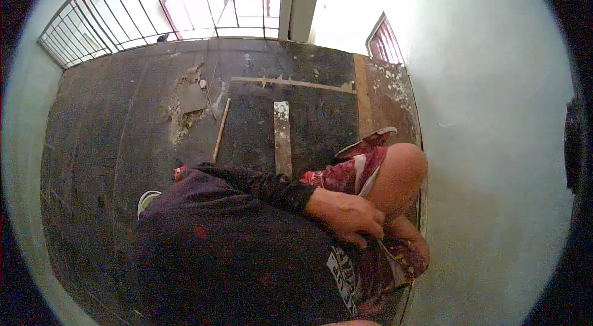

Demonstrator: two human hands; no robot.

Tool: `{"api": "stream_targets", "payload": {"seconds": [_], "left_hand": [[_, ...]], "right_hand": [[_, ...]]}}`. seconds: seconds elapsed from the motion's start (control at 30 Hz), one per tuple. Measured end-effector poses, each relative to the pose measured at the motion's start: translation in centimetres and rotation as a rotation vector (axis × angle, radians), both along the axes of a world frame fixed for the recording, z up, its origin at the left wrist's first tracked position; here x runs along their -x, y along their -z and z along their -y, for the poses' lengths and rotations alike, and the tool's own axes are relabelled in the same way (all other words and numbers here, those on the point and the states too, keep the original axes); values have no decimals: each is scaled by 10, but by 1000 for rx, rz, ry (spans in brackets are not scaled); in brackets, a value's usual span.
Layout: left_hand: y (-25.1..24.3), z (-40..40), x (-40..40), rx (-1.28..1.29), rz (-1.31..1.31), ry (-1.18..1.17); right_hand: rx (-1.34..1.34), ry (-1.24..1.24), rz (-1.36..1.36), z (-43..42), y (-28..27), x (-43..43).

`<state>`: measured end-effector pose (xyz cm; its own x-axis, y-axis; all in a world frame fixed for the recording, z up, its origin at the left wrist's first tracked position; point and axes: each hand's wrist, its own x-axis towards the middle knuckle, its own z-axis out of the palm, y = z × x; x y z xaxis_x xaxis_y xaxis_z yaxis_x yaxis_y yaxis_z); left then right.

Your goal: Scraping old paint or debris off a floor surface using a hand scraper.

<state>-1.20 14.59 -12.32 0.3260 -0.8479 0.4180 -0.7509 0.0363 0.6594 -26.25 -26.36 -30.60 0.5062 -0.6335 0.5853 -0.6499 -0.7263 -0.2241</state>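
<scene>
My left hand point(347, 217), coming out of a dark long sleeve point(287, 194), lies by my bent bare knee point(403, 173). Its fingers curl down against the maroon shorts point(375, 270); whether they hold anything is hidden. My right hand cannot be made out; only a sliver of skin, which I cannot identify, shows at the bottom edge. My dark shirt point(241, 252) fills the lower middle. Beyond my arm, a paint-spattered board point(282, 136) and a thin wooden stick point(222, 129) lie on the dark floor.
A pale wall point(491, 178) rises close on the right. Broken rubble with a flat slab point(192, 98) lies on the floor ahead. A long wooden strip point(296, 83) lies farther back. A barred window point(185, 2) spans the far side. A round container's rim point(147, 196) shows at left.
</scene>
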Motion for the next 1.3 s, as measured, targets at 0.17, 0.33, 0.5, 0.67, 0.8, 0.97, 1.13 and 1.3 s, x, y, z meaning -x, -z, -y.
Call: {"api": "stream_targets", "payload": {"seconds": [0.17, 0.33, 0.5, 0.67, 0.8, 0.97, 1.13, 1.3], "left_hand": [[2, -9, -31, 328, 11, -224], [12, -27, -88, 399, 200, -400], [88, -45, -159, 518, -95, -823], [183, -96, -224, 354, -310, -1413], [284, -156, -269, -28, -235, -1703], [330, -136, -257, -684, -272, -1725], [325, -117, -262, -650, -116, -1846], [320, -116, -263, -717, -155, -1865]], "right_hand": [[-54, 30, -104, -18, -48, 9], [-289, 102, -222, -18, -97, 9], [-406, 45, 46, 6, -140, -20], [-540, -100, 378, 22, -219, -55], [-497, -150, 443, -41, -291, -138], [-523, -147, 213, -99, -320, -188], [-586, -284, -461, -159, -324, -286], [-239, -580, -997, -180, -302, -391]]}}
